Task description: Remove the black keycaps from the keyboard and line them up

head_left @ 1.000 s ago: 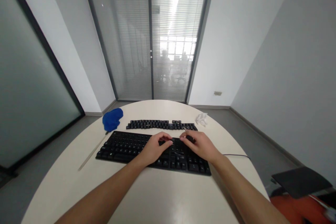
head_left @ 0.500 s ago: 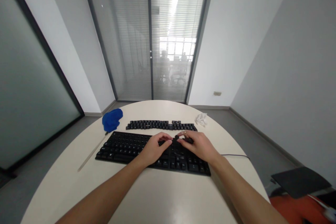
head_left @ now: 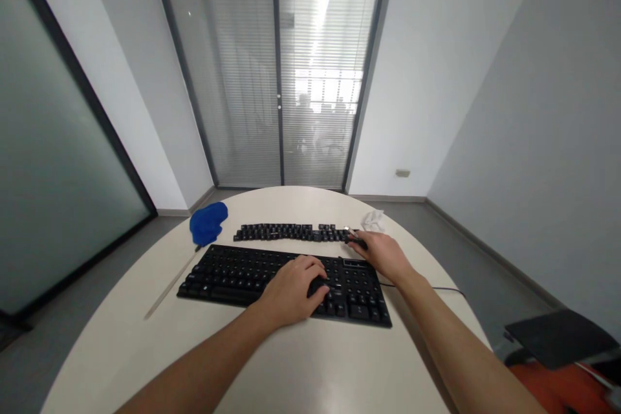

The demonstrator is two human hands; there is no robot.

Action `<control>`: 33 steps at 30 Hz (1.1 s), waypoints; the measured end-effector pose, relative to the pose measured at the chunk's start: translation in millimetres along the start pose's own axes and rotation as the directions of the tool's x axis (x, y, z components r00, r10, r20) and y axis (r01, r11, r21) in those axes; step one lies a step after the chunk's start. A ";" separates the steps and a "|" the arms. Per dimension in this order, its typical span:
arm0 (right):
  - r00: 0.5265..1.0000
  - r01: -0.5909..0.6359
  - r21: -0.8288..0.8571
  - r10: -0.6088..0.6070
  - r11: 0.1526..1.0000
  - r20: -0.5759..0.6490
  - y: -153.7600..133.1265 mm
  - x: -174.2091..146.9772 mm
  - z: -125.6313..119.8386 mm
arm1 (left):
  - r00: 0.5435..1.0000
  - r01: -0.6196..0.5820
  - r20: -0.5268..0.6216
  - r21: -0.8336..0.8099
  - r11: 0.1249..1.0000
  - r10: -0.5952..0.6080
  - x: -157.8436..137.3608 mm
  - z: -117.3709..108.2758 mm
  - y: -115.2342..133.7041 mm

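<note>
A black keyboard [head_left: 233, 275] lies across the table in front of me. My left hand [head_left: 294, 288] rests on its middle-right part, fingers curved over the keys and thumb apart, with nothing visible in its grip. Beyond the keyboard, loose black keycaps [head_left: 276, 231] are lined up in rows. My right hand [head_left: 385, 253] is at the right end of these rows, its fingers closed around a small dark tool [head_left: 358, 242] with a shiny, wire-like tip. The fingers partly hide this tool and the nearest keycaps.
A blue cloth [head_left: 207, 223] lies at the table's left edge, beside a thin pale stick [head_left: 169, 288] with a dark tip. Crumpled white tissue [head_left: 373, 220] sits at the far right. The keyboard's cable [head_left: 444, 289] runs off the right edge of the round table [head_left: 301, 369].
My right hand has moved from above the keyboard to the right end of the keycap rows, with the dark tool. My left hand has lowered slightly onto the keys, apart from the right.
</note>
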State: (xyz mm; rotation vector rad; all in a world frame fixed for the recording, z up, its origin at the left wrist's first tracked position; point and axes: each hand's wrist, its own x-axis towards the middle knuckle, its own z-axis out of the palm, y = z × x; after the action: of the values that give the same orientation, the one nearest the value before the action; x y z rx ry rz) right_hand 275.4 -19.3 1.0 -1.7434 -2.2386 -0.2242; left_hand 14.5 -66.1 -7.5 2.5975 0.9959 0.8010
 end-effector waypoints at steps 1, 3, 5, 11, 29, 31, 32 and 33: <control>1.000 -0.002 -0.013 0.002 1.000 0.020 0.2 1.0 0.8 | 1.000 0.001 0.006 0.002 1.000 -0.001 0.2 -0.1 0.0; 0.999 -0.007 -0.027 0.008 1.000 0.046 0.6 2.7 1.7 | 1.000 0.002 0.014 0.008 1.000 -0.002 0.5 -0.2 -0.4; 0.998 -0.005 -0.028 0.006 1.000 0.068 0.2 4.2 2.4 | 1.000 0.001 0.016 0.015 1.000 -0.002 0.7 -0.2 -1.0; 0.993 -0.011 -0.051 0.017 0.999 0.120 -4.0 7.9 2.3 | 1.000 -0.002 0.012 0.014 1.000 0.002 1.0 -0.1 -0.7; 0.988 -0.035 -0.117 0.052 0.992 0.143 -12.3 13.5 1.8 | 1.000 0.001 0.019 -0.002 1.000 -0.001 1.5 -0.3 -0.6; 0.988 -0.035 -0.116 0.052 0.993 0.145 -12.3 13.8 1.6 | 1.000 0.005 0.022 0.006 1.000 -0.005 1.4 -0.3 -0.5; 0.988 -0.035 -0.114 0.052 0.993 0.147 -12.3 14.0 1.5 | 1.000 0.005 0.021 0.007 1.000 -0.005 1.4 -0.2 -0.4; 0.988 -0.036 -0.111 0.052 0.993 0.148 -12.4 14.2 1.4 | 1.000 0.004 0.018 0.005 1.000 -0.004 1.5 -0.2 -0.3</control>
State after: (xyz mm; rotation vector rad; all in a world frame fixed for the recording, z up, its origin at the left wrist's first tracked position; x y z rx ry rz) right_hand 260.1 -9.0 4.9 -1.9234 -2.3297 -0.2145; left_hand 15.2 -64.9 -6.9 2.6016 0.9991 0.7737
